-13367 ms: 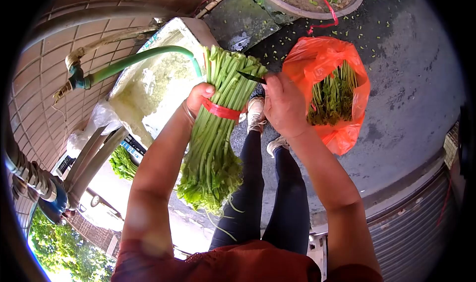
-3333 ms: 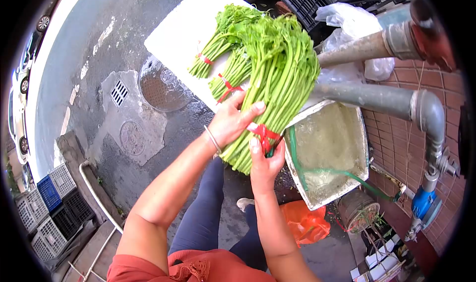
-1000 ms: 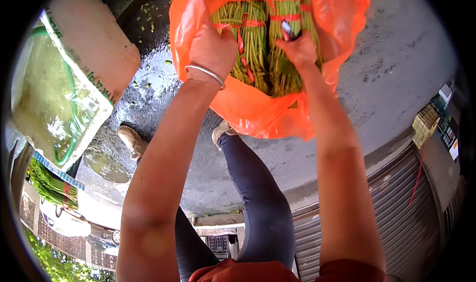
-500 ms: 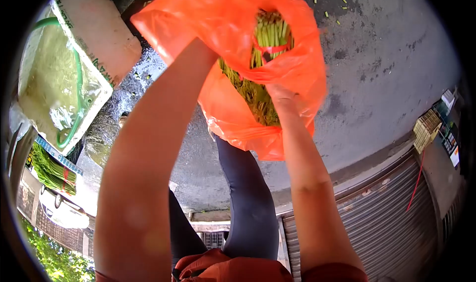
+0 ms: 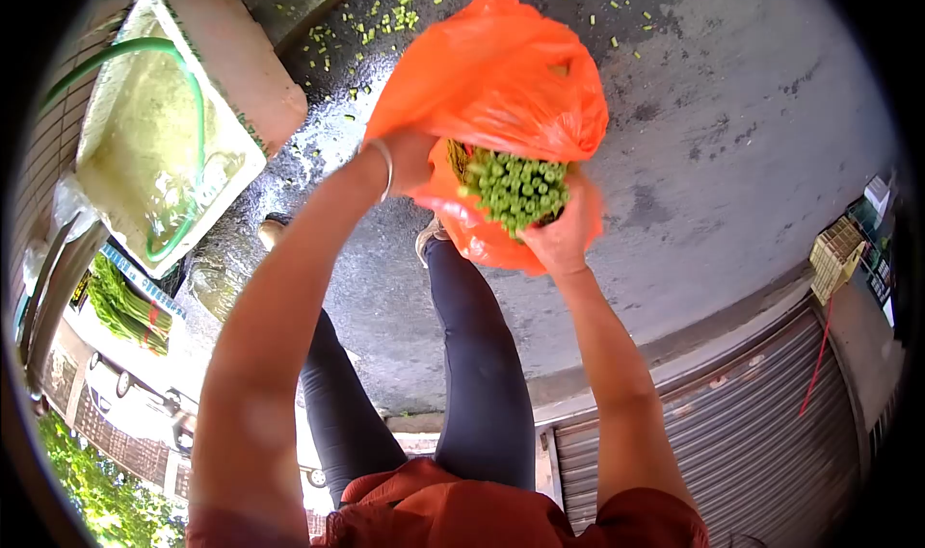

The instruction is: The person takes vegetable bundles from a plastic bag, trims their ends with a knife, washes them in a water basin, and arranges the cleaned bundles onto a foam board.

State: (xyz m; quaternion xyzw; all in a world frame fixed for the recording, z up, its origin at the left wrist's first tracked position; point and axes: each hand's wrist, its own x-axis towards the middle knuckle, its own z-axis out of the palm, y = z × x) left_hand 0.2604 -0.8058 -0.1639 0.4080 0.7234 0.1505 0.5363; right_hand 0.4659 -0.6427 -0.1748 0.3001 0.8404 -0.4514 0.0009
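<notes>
An orange plastic bag point(image 5: 491, 76) hangs in front of me with its mouth turned toward me. In its opening a thick bundle of green vegetable stems point(image 5: 520, 190) shows its cut ends. My right hand point(image 5: 564, 228) is closed around the right side of this bundle, thumb below the cut ends. My left hand point(image 5: 412, 161), with a pale bracelet at its wrist, is closed on the left edge of the bag's mouth; its fingertips are partly hidden. Beside that hand, more brownish-green stems point(image 5: 457, 158) with a bit of red show inside the bag.
To the left stands a white foam box point(image 5: 145, 115) holding water and a green hose point(image 5: 200, 115). Below it lie more greens point(image 5: 125, 302) tied in red. Cut stem pieces point(image 5: 390, 18) litter the wet ground. A rolling shutter point(image 5: 703, 423) and a yellow crate point(image 5: 834, 256) are at right.
The bag has swung lower and its mouth has changed shape. The bundle's cut ends now face me in my right hand. My left hand has come into sight at the bag's edge.
</notes>
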